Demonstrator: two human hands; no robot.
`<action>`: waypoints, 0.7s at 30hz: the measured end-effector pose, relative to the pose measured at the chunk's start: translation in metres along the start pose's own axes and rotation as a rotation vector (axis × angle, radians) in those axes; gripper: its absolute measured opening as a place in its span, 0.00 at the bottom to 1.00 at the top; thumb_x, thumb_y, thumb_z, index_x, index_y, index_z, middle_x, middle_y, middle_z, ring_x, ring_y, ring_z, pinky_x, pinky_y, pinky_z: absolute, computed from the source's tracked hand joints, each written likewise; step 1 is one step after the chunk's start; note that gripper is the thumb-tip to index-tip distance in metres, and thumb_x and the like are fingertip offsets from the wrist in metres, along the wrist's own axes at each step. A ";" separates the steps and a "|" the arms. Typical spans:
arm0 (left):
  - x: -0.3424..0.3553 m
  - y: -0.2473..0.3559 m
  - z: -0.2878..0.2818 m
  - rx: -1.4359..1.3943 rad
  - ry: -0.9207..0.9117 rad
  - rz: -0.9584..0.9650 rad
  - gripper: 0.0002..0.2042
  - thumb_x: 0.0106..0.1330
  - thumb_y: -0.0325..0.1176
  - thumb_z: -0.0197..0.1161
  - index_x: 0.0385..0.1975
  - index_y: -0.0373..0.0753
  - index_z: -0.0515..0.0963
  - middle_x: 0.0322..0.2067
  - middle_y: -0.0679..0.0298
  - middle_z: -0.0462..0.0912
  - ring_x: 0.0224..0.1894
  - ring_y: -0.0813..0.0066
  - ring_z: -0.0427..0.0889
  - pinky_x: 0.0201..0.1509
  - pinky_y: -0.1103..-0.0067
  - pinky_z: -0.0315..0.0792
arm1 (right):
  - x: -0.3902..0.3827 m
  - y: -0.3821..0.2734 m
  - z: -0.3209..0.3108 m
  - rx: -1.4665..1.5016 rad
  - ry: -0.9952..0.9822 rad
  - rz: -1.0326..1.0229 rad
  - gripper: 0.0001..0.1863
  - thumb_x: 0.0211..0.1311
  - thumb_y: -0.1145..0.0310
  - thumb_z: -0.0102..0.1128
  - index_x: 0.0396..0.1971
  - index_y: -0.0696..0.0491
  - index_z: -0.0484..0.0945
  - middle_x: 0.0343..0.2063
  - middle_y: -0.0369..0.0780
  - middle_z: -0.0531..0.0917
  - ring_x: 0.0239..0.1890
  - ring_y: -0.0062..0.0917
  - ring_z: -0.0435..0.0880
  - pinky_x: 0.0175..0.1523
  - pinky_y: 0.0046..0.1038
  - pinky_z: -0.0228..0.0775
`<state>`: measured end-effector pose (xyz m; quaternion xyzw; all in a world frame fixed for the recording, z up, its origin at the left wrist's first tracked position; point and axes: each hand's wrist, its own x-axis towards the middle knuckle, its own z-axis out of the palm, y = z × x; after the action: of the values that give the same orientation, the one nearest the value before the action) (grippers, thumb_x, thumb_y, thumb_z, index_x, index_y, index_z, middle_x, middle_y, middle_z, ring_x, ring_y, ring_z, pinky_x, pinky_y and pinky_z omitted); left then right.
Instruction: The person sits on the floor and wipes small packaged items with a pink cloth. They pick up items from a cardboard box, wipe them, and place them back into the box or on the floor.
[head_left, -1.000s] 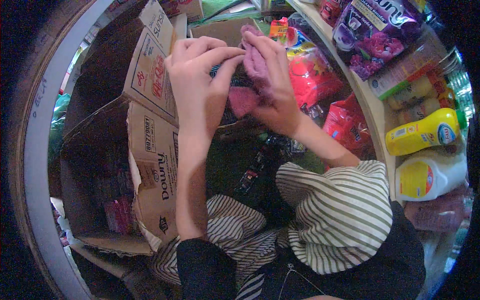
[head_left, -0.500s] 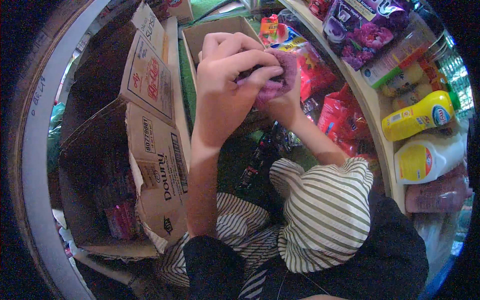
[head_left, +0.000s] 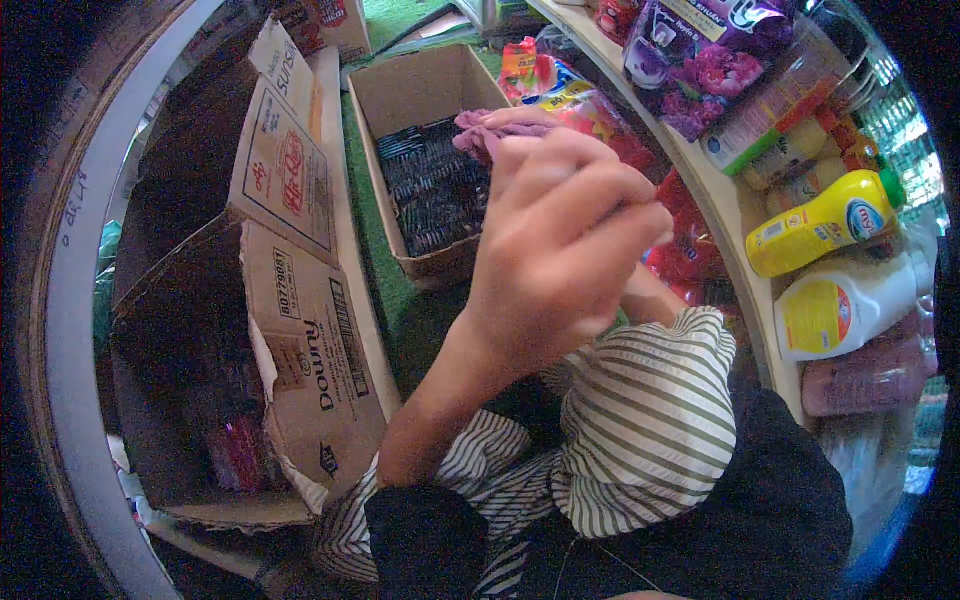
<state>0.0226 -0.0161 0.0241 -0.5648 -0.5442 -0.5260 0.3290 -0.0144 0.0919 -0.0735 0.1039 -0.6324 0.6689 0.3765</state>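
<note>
My left hand (head_left: 565,240) is raised in the middle, its fingers curled and closed. Whatever they may hold is hidden on the far side. A crumpled purple cloth (head_left: 480,138) shows just beyond the knuckles, with fingers bent over it. Behind my left hand is my right hand, almost wholly covered; its forearm (head_left: 650,300) leads up toward the cloth, which it seems to grip. Left of the hands, an open cardboard box (head_left: 455,262) holds rows of small dark packets (head_left: 425,185).
A large torn carton (head_left: 300,330) stands at left. Along the right, a wooden shelf edge (head_left: 740,225) bears a yellow bottle (head_left: 815,230), a white bottle (head_left: 840,315) and a purple pouch (head_left: 690,60). Red packages (head_left: 690,240) lie beneath it. Green matting (head_left: 375,200) covers the surface.
My left hand has moved right and nearer, now covering my right hand. The cloth has shifted up and left, and the box with dark packets has come into fuller view.
</note>
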 end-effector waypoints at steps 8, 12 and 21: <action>0.022 0.035 0.014 -0.178 0.003 0.132 0.09 0.34 0.29 0.59 0.19 0.38 0.74 0.26 0.66 0.74 0.30 0.71 0.73 0.31 0.76 0.64 | 0.096 0.086 -0.095 0.091 -0.523 -0.205 0.07 0.52 0.76 0.51 0.30 0.62 0.76 0.29 0.44 0.80 0.32 0.27 0.81 0.42 0.26 0.74; 0.011 0.008 -0.032 -0.386 -0.447 -0.187 0.08 0.42 0.32 0.67 0.21 0.39 0.75 0.21 0.64 0.76 0.25 0.71 0.75 0.27 0.78 0.67 | 0.109 0.018 -0.034 -0.072 -0.401 -0.245 0.08 0.49 0.75 0.56 0.30 0.61 0.78 0.27 0.42 0.81 0.34 0.26 0.81 0.42 0.26 0.73; -0.011 -0.056 -0.022 -0.316 0.111 -0.875 0.11 0.60 0.37 0.57 0.26 0.34 0.76 0.19 0.73 0.72 0.23 0.90 0.65 0.25 0.87 0.60 | 0.115 -0.071 -0.020 -0.266 -0.598 -0.117 0.13 0.55 0.72 0.49 0.39 0.64 0.74 0.41 0.48 0.77 0.45 0.33 0.77 0.54 0.30 0.67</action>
<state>-0.0346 -0.0287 0.0073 -0.2964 -0.6261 -0.7211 0.0146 -0.0427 0.1471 0.0480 0.2816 -0.7899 0.4976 0.2219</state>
